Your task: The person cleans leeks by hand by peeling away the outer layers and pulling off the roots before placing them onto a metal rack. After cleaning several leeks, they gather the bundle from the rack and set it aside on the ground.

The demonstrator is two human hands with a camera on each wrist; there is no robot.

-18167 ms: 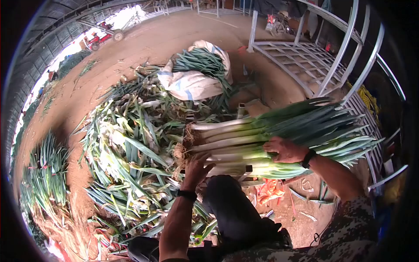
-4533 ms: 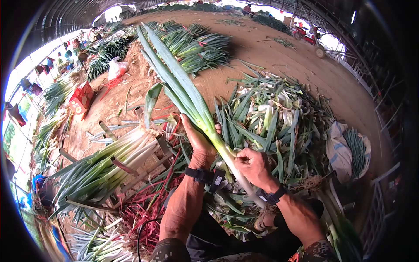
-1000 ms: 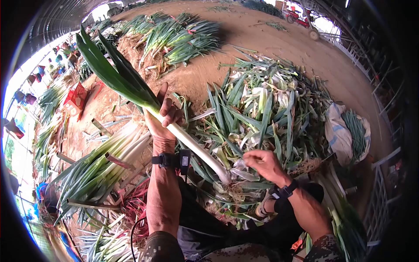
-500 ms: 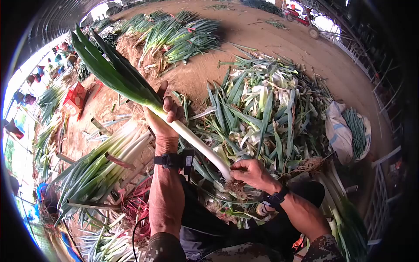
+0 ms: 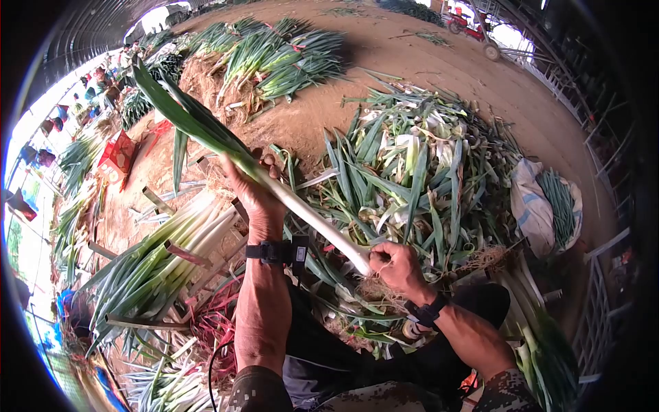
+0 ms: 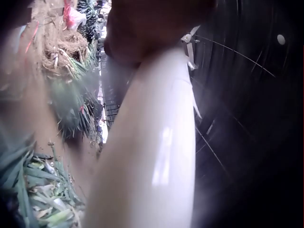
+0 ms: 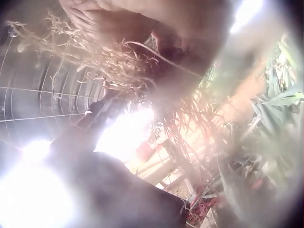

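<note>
A long green onion (image 5: pixel 312 216) slants across the head view, dark leaves at the upper left and white root end at the lower right. My left hand (image 5: pixel 257 189) grips it where the white stalk turns green. At the root end, my right hand (image 5: pixel 399 269) has curled fingers and pinches the base. One leaf (image 5: pixel 180 159) hangs down from the green part. In the left wrist view the white stalk (image 6: pixel 147 156) runs close past the camera. The right wrist view shows stringy roots (image 7: pixel 114 64) right under the right hand's fingers.
A heap of stripped leaves (image 5: pixel 419 165) lies in front. At the left, a wooden rack (image 5: pixel 189 254) bears a row of green onions, with red ties (image 5: pixel 216 319) beside it. A white sack (image 5: pixel 532 213) stands at the right. Tied bundles (image 5: pixel 288 62) lie farther back.
Earlier both hands rested at onions laid on a rack; the view has since turned. In the last second my right hand moved left onto the root end, and a leaf dropped to hang loose.
</note>
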